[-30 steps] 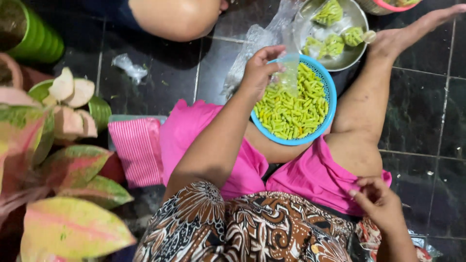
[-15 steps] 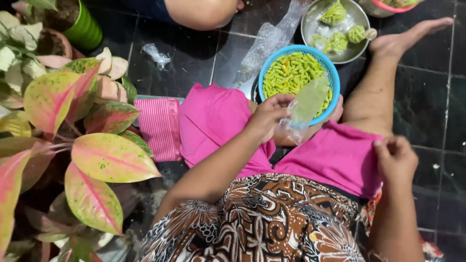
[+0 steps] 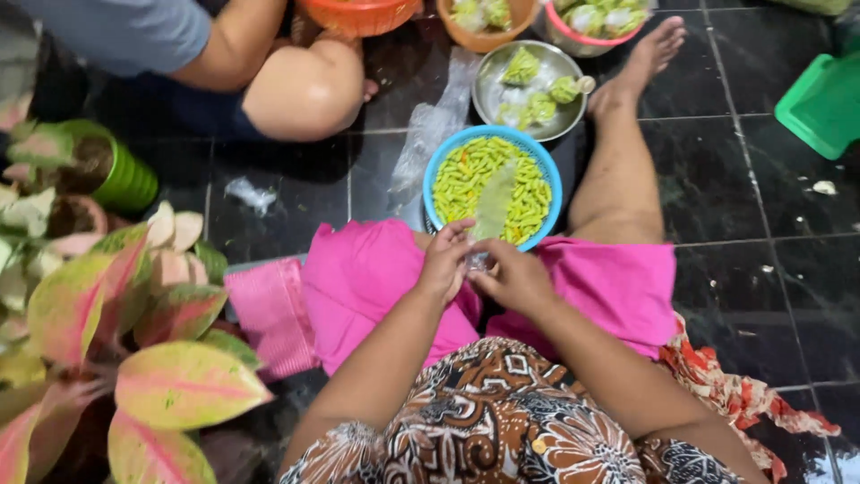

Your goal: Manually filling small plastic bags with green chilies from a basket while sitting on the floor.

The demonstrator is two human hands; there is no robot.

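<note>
My left hand (image 3: 445, 262) and my right hand (image 3: 515, 278) meet over my lap, both pinching a small clear plastic bag (image 3: 494, 208) that holds some yellow-green pieces. The bag stands up from my fingers over the near edge of a blue bowl (image 3: 432, 177) full of the same yellow-green pieces. The bowl rests on the dark tiled floor between my legs, against my pink shorts (image 3: 367, 278).
A steel dish (image 3: 485, 88) with filled bags lies behind the blue bowl, with orange and pink bowls beyond. Another person's knee (image 3: 305, 90) is at the back left. Potted plants (image 3: 107, 314) crowd the left. A green lid (image 3: 824, 103) lies far right.
My left hand brought the bag back from the bowl to my lap. My right hand rose from my thigh and joined it on the bag.
</note>
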